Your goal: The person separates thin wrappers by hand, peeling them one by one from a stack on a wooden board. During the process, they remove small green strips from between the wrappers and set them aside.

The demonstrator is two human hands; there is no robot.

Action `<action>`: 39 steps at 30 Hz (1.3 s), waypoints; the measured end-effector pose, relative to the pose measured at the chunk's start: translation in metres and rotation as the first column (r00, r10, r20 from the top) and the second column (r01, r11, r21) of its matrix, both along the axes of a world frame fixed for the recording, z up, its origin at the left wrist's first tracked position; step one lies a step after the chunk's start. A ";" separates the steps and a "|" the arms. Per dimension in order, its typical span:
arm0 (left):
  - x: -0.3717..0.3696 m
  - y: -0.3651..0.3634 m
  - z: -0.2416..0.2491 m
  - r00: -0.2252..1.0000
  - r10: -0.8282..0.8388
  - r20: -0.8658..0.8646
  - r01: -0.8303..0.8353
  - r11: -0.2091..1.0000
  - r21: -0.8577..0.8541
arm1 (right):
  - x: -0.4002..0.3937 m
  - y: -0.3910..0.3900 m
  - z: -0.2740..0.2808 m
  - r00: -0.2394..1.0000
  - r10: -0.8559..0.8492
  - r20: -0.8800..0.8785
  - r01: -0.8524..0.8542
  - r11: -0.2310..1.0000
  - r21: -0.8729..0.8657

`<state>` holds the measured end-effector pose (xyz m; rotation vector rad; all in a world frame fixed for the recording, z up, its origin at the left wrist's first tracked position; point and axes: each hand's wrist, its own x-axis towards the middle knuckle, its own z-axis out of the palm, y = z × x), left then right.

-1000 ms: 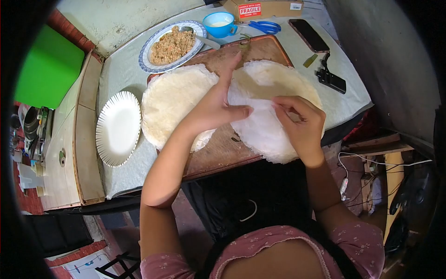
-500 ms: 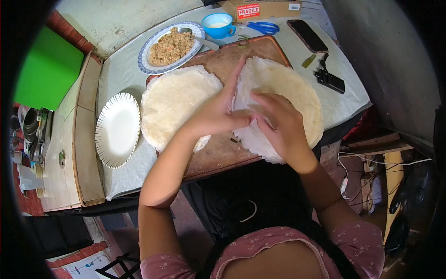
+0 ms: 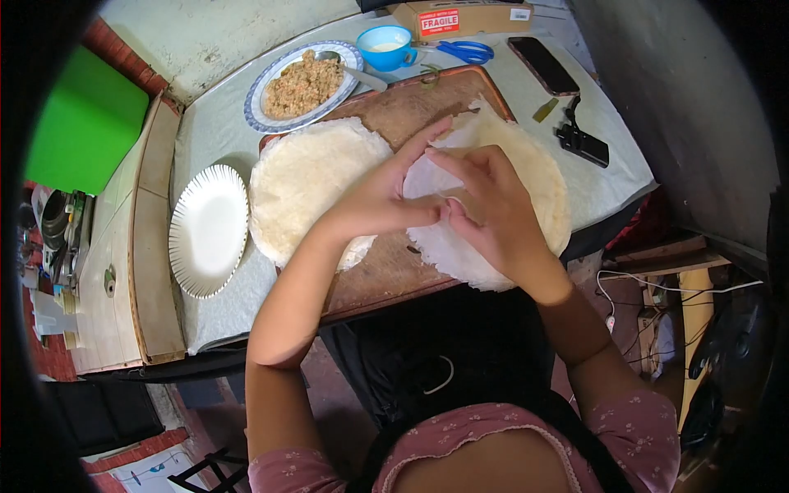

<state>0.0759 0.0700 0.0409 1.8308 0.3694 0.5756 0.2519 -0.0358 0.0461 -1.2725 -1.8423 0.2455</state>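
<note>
Two stacks of thin round spring roll wrappers lie on a brown wooden board (image 3: 394, 287). The left stack (image 3: 308, 185) lies flat beside my left wrist. Over the left edge of the right stack (image 3: 538, 189), both hands meet with thumb tips close together. My left hand (image 3: 382, 193) has its thumb and forefinger at the loosened edge of a thin wrapper (image 3: 423, 181). My right hand (image 3: 497, 205) pinches the same wrapper, forefinger reaching to its upper edge and thumb lower down. Part of the wrapper is hidden behind the fingers.
Behind the board stand a plate of chopped filling (image 3: 300, 89) with a spoon and a blue cup (image 3: 385, 48). Blue scissors (image 3: 464, 51), a phone (image 3: 542, 64) and a black clip mount (image 3: 583, 144) lie farther right. A white paper plate (image 3: 209, 234) sits at left.
My right forefinger has moved up and left to the wrapper's upper edge. My left fingertips have curled lower and to the right, and the wrapper's edge has shifted and lifted.
</note>
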 end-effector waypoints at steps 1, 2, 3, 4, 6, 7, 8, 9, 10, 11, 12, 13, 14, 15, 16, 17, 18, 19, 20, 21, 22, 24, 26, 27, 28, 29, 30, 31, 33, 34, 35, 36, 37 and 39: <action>-0.001 -0.005 0.007 1.000 -0.008 -0.018 0.005 0.988 -0.154 | 0.002 0.001 0.000 1.000 0.008 0.004 -0.008 1.000 -0.004; -0.002 -0.006 0.007 0.999 -0.026 -0.028 0.020 0.977 -0.212 | 0.002 0.003 0.000 1.000 -0.014 -0.004 0.014 1.000 -0.001; -0.002 -0.006 0.007 0.998 -0.044 -0.037 0.032 0.962 -0.269 | 0.003 0.004 0.001 0.999 -0.037 -0.013 0.037 0.999 0.002; -0.002 -0.001 0.003 0.997 -0.068 -0.039 0.057 0.971 -0.233 | 0.004 0.004 0.001 0.998 -0.059 -0.021 0.059 0.998 0.005; -0.001 0.001 -0.003 0.999 -0.039 -0.017 0.036 0.981 -0.189 | 0.006 0.005 0.001 0.999 -0.036 -0.034 0.036 0.999 0.005; 0.002 0.000 -0.004 1.000 0.012 0.009 -0.010 0.983 -0.183 | 0.006 0.006 0.001 0.999 -0.024 -0.041 0.024 1.000 0.004; 0.003 -0.001 -0.006 0.997 0.063 0.035 -0.056 0.982 -0.179 | 0.007 0.005 0.002 0.999 -0.022 -0.037 0.021 1.000 -0.007; 0.002 0.002 -0.008 0.998 0.068 0.001 -0.068 0.986 -0.150 | 0.008 0.005 0.002 0.999 -0.020 -0.033 0.019 1.000 -0.018; 0.000 0.007 -0.009 0.997 0.074 -0.034 -0.078 0.989 -0.122 | 0.008 0.004 0.003 0.999 -0.018 -0.030 0.018 0.999 -0.030; -0.002 0.010 -0.010 0.994 0.081 -0.069 -0.087 0.992 -0.094 | 0.007 0.004 0.003 0.999 -0.015 -0.030 0.014 1.000 -0.020; -0.002 0.009 -0.011 0.995 0.093 -0.040 -0.096 0.990 -0.105 | 0.007 0.005 0.003 0.999 -0.012 -0.030 0.012 1.000 -0.009; -0.002 0.008 -0.011 0.994 0.105 -0.011 -0.106 0.988 -0.116 | 0.007 0.005 0.003 1.000 -0.008 -0.030 0.009 1.000 0.003; -0.001 0.007 -0.010 0.993 0.118 0.018 -0.114 0.985 -0.127 | 0.006 0.005 0.001 0.999 -0.008 -0.037 0.008 1.000 0.006; -0.001 0.006 -0.008 0.992 0.125 0.010 -0.123 0.984 -0.130 | 0.006 0.006 -0.001 0.999 -0.008 -0.044 0.008 1.000 0.010; -0.001 0.006 -0.007 0.991 0.133 0.001 -0.131 0.982 -0.133 | 0.005 0.006 -0.002 0.999 -0.007 -0.052 0.007 1.000 0.014; -0.001 0.005 -0.006 0.990 0.140 -0.007 -0.140 0.981 -0.135 | 0.005 0.006 -0.002 0.999 -0.007 -0.040 0.008 1.000 0.013; -0.001 0.004 -0.007 0.989 0.147 0.007 -0.144 0.979 -0.145 | 0.006 0.006 -0.002 1.000 -0.008 -0.029 0.008 1.000 0.013; 0.000 0.003 -0.008 0.988 0.153 0.021 -0.148 0.977 -0.155 | 0.007 0.005 -0.002 1.000 -0.009 -0.018 0.009 1.000 0.012; 0.001 0.003 -0.009 0.987 0.159 0.036 -0.151 0.975 -0.165 | 0.007 0.005 -0.002 1.000 -0.003 -0.015 0.003 1.000 0.015; 0.002 0.002 -0.009 0.985 0.166 0.045 -0.157 0.975 -0.157 | 0.007 0.005 -0.001 1.000 0.002 -0.013 -0.002 1.000 0.018; 0.003 0.002 -0.010 0.983 0.173 0.055 -0.163 0.975 -0.148 | 0.008 0.005 -0.001 1.000 0.008 -0.010 -0.008 1.000 0.021; 0.003 0.002 -0.010 0.982 0.179 0.065 -0.169 0.976 -0.137 | 0.008 0.007 -0.002 1.000 0.019 -0.005 -0.019 0.999 0.030; 0.003 0.002 -0.010 0.982 0.176 0.064 -0.167 0.977 -0.131 | 0.009 0.007 -0.002 1.000 0.024 -0.005 -0.024 1.000 0.014; 0.002 0.003 -0.011 0.982 0.182 0.056 -0.173 0.975 -0.136 | 0.009 0.006 -0.001 1.000 0.023 -0.007 -0.023 1.000 -0.006; 0.002 0.003 -0.012 0.981 0.189 0.047 -0.181 0.974 -0.140 | 0.009 0.006 0.001 1.000 0.023 -0.010 -0.023 0.999 -0.026; 0.002 0.004 -0.013 0.980 0.196 0.039 -0.188 0.972 -0.144 | 0.010 0.006 0.002 0.996 0.005 -0.085 -0.008 0.999 -0.035; 0.002 0.004 -0.014 0.975 0.209 0.072 -0.196 0.967 -0.162 | 0.010 0.006 0.003 0.987 -0.013 -0.160 0.005 0.999 -0.046; 0.003 0.005 -0.015 0.969 0.224 0.104 -0.203 0.962 -0.181 | 0.012 0.006 0.004 0.972 -0.031 -0.233 0.018 0.998 -0.057; 0.003 0.007 -0.018 0.966 0.232 0.118 -0.186 0.933 -0.309 | 0.030 0.014 -0.004 0.945 -0.081 -0.316 0.074 0.997 -0.034; 0.001 0.010 -0.018 0.970 0.223 0.101 -0.163 0.895 -0.415 | 0.039 0.018 -0.006 0.928 -0.105 -0.357 0.103 0.994 -0.024; 0.000 0.011 -0.018 0.974 0.211 0.084 -0.139 0.846 -0.515 | 0.043 0.018 -0.007 0.891 -0.167 -0.423 0.152 0.986 -0.071; 0.001 0.010 -0.018 0.966 0.237 0.105 -0.134 0.804 -0.580 | 0.048 0.020 -0.009 0.880 -0.195 -0.432 0.175 0.981 -0.087; 0.003 0.005 -0.012 0.956 0.265 0.124 -0.127 0.757 -0.641 | 0.054 0.022 -0.011 0.869 -0.223 -0.441 0.197 0.975 -0.103; 0.004 0.001 -0.004 0.948 0.294 0.123 -0.125 0.699 -0.705 | 0.063 0.026 -0.016 0.871 -0.229 -0.435 0.214 0.973 -0.084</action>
